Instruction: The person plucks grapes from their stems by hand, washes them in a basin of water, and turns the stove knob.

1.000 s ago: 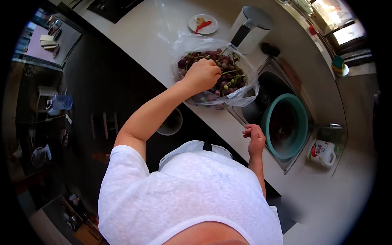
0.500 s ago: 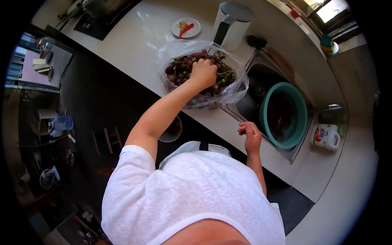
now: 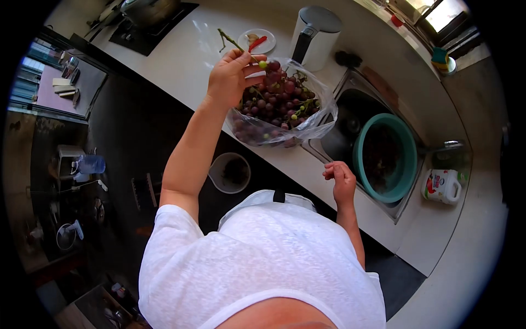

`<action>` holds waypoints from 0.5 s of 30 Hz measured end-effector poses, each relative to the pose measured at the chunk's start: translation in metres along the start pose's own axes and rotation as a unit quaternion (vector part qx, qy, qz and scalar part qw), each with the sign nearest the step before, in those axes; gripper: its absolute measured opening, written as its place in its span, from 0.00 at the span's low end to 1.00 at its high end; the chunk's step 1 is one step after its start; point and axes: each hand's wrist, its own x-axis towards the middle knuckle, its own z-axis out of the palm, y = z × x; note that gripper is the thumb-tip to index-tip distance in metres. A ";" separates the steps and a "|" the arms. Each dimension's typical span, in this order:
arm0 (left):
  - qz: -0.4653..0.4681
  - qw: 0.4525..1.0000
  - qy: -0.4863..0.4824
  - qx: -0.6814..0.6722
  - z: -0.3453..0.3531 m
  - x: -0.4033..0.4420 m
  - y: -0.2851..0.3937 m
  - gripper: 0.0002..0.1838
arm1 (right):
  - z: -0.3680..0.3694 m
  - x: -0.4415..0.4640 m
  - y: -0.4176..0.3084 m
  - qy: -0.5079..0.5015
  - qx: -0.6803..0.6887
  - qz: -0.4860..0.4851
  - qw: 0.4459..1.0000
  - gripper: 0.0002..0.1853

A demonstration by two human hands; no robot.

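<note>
My left hand point(image 3: 227, 79) is closed on the stem of a bunch of grapes point(image 3: 289, 86) at the left side of a clear plastic bag point(image 3: 324, 122). A green stem end sticks up past my fingertips. Dark red grapes with a few green ones fill the bag, and I cannot see where the held bunch ends among them. Beside the sink, my right hand point(image 3: 343, 181) hovers near a teal basin point(image 3: 360, 162) with its fingers curled and nothing visible in them. The basin stands in the sink point(image 3: 345, 101), with dark contents that I cannot make out.
A white kettle point(image 3: 323, 41) stands behind the bag. Left of it is a white plate point(image 3: 266, 48) with a red chili. Below the counter edge sits a white bin point(image 3: 215, 181) with dark scraps. A white jug point(image 3: 440, 186) stands right of the sink.
My left hand has moved left and up from the middle of the bag, now with a grape stem in its fingers. My right hand has hardly moved. The bin shows more fully.
</note>
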 end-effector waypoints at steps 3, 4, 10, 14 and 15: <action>-0.010 0.994 -0.004 -0.106 0.009 -0.011 0.002 0.11 | 0.005 0.011 -0.012 -0.024 0.002 -0.009 1.000 0.15; -0.019 0.983 -0.012 -0.183 0.010 -0.016 0.003 0.12 | 0.009 0.016 -0.019 -0.041 0.008 -0.026 0.999 0.15; -0.061 0.928 -0.113 -0.349 0.019 -0.043 -0.005 0.16 | 0.015 0.036 -0.054 -0.081 0.033 -0.081 0.993 0.18; -0.089 0.899 -0.117 -0.413 0.020 -0.058 -0.012 0.17 | 0.020 0.050 -0.078 -0.096 0.109 -0.096 0.985 0.18; -0.090 0.894 -0.147 -0.414 0.021 -0.061 -0.013 0.17 | 0.021 0.055 -0.081 -0.107 0.151 -0.092 0.978 0.14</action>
